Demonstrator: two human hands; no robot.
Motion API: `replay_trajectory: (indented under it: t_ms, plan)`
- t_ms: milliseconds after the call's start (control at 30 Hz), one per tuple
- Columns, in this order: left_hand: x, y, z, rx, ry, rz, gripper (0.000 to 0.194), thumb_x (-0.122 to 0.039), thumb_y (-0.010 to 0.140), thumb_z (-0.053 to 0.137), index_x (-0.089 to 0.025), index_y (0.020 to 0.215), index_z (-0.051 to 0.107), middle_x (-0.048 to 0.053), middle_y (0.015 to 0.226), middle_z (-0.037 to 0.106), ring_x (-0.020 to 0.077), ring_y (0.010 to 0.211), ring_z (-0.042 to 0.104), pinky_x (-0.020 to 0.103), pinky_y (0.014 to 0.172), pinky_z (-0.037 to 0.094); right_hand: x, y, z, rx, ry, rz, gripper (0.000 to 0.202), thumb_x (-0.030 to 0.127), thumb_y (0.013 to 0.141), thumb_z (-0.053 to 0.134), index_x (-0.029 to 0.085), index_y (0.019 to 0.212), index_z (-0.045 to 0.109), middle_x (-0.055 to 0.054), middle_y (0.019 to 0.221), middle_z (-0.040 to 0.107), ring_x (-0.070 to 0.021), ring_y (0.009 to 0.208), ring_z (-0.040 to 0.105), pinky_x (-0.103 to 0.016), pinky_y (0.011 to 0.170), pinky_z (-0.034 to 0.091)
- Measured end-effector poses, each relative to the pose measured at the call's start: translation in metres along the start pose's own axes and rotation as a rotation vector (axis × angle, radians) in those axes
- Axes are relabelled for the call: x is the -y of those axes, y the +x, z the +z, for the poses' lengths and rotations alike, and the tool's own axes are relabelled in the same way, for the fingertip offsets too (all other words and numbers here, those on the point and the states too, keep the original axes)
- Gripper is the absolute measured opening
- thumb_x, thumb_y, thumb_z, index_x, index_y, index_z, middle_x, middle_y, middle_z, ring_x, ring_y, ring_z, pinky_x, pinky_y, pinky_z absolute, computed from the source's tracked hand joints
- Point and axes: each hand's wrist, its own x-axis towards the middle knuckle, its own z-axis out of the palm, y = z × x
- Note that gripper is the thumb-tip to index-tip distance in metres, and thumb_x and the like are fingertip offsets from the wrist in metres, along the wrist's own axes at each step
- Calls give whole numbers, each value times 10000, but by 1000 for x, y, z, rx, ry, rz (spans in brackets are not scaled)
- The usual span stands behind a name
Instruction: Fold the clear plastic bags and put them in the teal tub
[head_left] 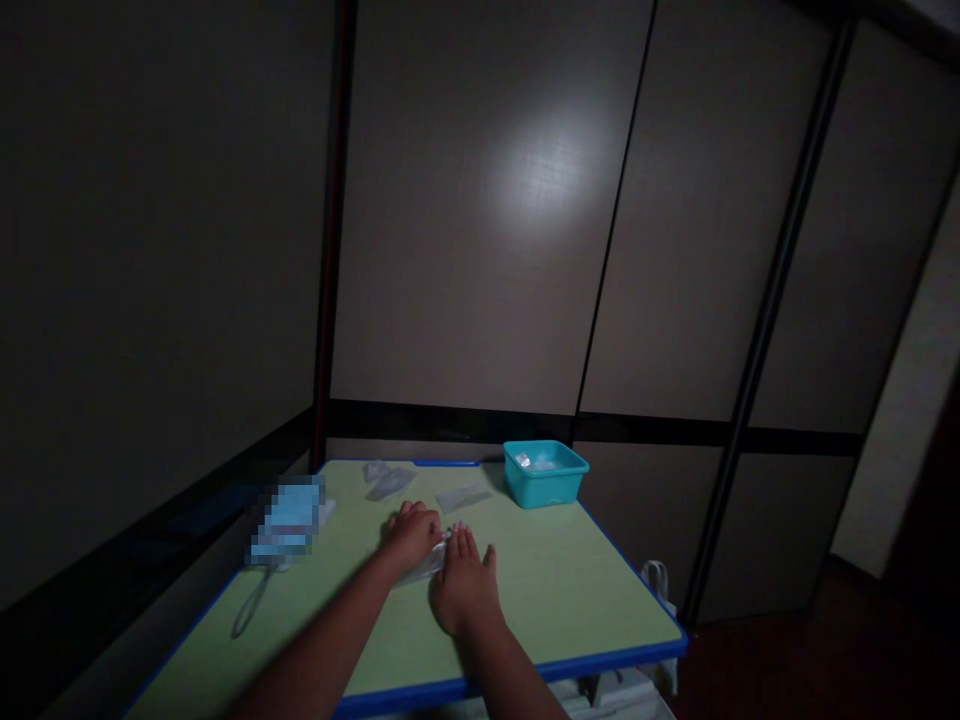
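Observation:
A clear plastic bag (421,569) lies on the green table between my hands. My left hand (412,535) is closed at the bag's upper left part, its fingers curled; the exact grip is too small to tell. Flat on the bag's right side rests my right hand (466,580), its fingers stretched forward and its thumb apart. Beyond the hands lie another flat clear bag (463,497) and some crumpled clear bags (391,482). A turquoise basket (544,489) with clear plastic items inside stands at the back right.
The green table (577,590) has a blue edge. On its left side lies a blurred blue object (289,520) with a strap loop (253,602). Dark panels (480,250) rise behind the table. A white bag (660,580) hangs by the right edge.

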Motion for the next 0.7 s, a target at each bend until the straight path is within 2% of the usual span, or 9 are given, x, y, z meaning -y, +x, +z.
replay_trajectory:
  t_ms: [167,300,367,467,533,700]
  plan:
    - [4,4,3,37,-23,52,130,-359,767,527,-261,746,611,-16,931,585,202,996,446,298,791,339,0,-2,-2,-29,18,5,593,277,820,282,104,1383,214,-134,1442,196,-237,1332,121,-554,1023,54]
    - [4,8,5,70,-36,84,133,-308,786,486,-278,784,615,-16,959,580,195,995,444,295,798,335,7,-11,-20,-158,25,-67,590,281,808,368,159,1373,248,-116,1414,290,-247,1306,192,-537,1032,-26]
    - [5,10,7,80,-44,96,133,-278,780,485,-284,791,616,-22,976,578,195,1003,439,298,810,329,10,-15,-29,-204,21,-130,484,257,825,372,226,1308,361,-85,1335,419,-236,1249,294,-506,1040,36]
    - [6,13,10,90,-60,120,96,-279,755,516,-283,762,611,-40,987,575,190,1012,433,296,831,319,14,-18,-36,-197,0,-160,310,221,848,355,269,1103,524,-60,1124,565,-225,1065,449,-457,968,234]
    - [8,15,11,99,-73,134,85,-300,748,527,-281,749,609,-47,978,576,185,1008,434,288,834,320,14,-18,-37,-191,-15,-161,267,201,845,363,263,1028,549,-56,1056,581,-222,987,472,-423,895,300]
    - [8,22,15,107,-99,148,92,-336,729,551,-278,735,622,-47,969,582,184,1002,435,278,838,323,13,-16,-32,-172,-6,-155,239,138,778,407,213,944,562,-70,1024,580,-225,942,464,-368,803,314]
